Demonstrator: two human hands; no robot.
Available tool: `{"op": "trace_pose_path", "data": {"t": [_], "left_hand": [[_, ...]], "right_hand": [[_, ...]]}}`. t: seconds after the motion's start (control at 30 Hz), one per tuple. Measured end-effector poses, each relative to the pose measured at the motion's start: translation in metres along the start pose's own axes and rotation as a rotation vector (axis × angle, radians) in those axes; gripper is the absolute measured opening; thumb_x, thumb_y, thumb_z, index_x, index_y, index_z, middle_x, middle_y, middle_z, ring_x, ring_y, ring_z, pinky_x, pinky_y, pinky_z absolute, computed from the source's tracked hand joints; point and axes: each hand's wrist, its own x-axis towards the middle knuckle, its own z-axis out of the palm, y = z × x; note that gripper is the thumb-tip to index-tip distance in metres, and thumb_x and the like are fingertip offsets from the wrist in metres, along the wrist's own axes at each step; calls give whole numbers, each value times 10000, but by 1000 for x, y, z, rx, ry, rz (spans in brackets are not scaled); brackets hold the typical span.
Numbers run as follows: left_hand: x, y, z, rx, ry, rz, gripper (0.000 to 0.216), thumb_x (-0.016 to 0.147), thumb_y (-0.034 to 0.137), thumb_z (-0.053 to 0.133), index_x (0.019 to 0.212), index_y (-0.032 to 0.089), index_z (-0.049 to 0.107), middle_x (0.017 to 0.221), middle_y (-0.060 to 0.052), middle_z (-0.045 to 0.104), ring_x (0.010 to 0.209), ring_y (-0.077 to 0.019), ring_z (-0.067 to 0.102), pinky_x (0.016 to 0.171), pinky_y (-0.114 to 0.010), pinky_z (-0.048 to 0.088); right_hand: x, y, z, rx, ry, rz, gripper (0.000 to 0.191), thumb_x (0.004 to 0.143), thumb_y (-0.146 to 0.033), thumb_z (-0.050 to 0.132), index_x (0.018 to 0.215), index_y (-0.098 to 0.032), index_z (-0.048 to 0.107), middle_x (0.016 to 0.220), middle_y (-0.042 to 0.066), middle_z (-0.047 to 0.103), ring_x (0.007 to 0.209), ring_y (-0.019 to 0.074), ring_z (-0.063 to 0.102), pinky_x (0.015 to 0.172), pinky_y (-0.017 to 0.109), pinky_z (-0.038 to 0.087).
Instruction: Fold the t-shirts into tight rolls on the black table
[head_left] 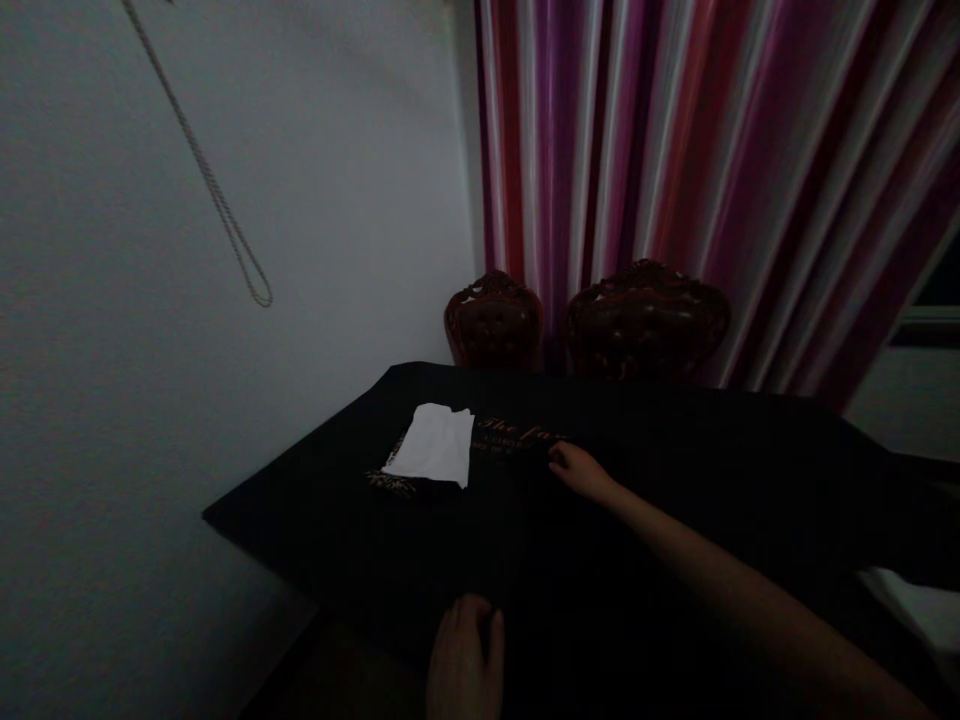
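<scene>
My right hand (583, 472) reaches across the black-covered table (322, 480), its fingers curled in at the edge of a deeper black patch (555, 540) that looks like dark cloth. What lies between those fingers is too dark to make out. Close to the table's near side, my left hand (466, 655) rests with its fingers stretched and the thumb apart, holding nothing I can see. Left of my right hand, a folded white cloth (433, 445) lies on top of a black, light-patterned cloth (390, 484). Gold lettering (517, 432) shows on the table cover between them.
Two carved, dark red chairs (493, 325) stand behind the table, before a striped purple and red curtain (615, 150). A pale wall (337, 200) runs along the left, with a hanging cord loop (217, 195). Something white (919, 605) shows at the right edge.
</scene>
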Motion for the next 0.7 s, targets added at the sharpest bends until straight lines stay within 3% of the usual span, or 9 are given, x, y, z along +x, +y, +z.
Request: {"op": "trace_pose_path", "data": {"t": [0.07, 0.17, 0.27, 0.33, 0.43, 0.53, 0.7], "left_hand": [[46, 23, -5, 70, -67, 18, 414, 995, 394, 278, 1021, 175, 628, 1045, -97, 686, 1018, -212, 635, 895, -304, 461], [128, 55, 4, 151, -110, -17, 514, 1005, 432, 253, 1002, 110, 654, 1047, -157, 692, 1028, -243, 643, 900, -332, 467], [197, 82, 21, 208, -132, -82, 515, 987, 500, 333, 1055, 90, 636, 1110, -159, 666, 1068, -247, 623, 942, -414, 471], [226, 95, 30, 241, -160, -116, 456, 938, 518, 478, 1114, 118, 610, 1172, -125, 636, 1094, -238, 602, 954, -456, 477], [245, 105, 35, 269, -216, -143, 385, 890, 437, 608, 1144, 147, 596, 1209, -99, 608, 1095, -236, 592, 933, -461, 503], [249, 112, 33, 252, -245, -94, 321, 905, 382, 601, 1122, 146, 603, 1163, -87, 624, 1052, -220, 610, 913, -443, 519], [238, 150, 25, 127, -203, 188, 387, 947, 366, 523, 1248, 123, 512, 1169, -117, 624, 1050, -221, 618, 943, -434, 494]], "right_hand": [[-30, 9, 7, -99, 6, 17, 385, 887, -284, 578, 1231, -109, 585, 1274, 178, 559, 1216, 305, 487, 1035, 454, 357], [-75, 12, 32, -264, 15, 62, 668, 884, -494, 560, 1403, -85, 461, 1496, 231, 320, 1401, 424, 187, 1089, 620, 173], [-106, 8, 58, -448, 0, 116, 889, 863, -716, 428, 1503, -110, 313, 1573, 198, 116, 1431, 430, 9, 1088, 672, 39], [-116, 5, 68, -502, 16, 130, 931, 859, -774, 323, 1521, -123, 262, 1580, 180, 55, 1434, 419, -27, 1087, 671, -15], [-120, 3, 69, -500, 53, 119, 926, 869, -778, 245, 1523, -123, 253, 1580, 171, 36, 1436, 407, -46, 1086, 664, -66], [-120, 0, 63, -462, 75, 110, 926, 864, -773, 285, 1518, -118, 271, 1577, 176, 63, 1436, 413, -15, 1089, 667, -59], [-128, -12, 41, -359, 126, 26, 764, 902, -591, 434, 1462, -75, 383, 1541, 201, 241, 1432, 382, 138, 1134, 624, 72]]}}
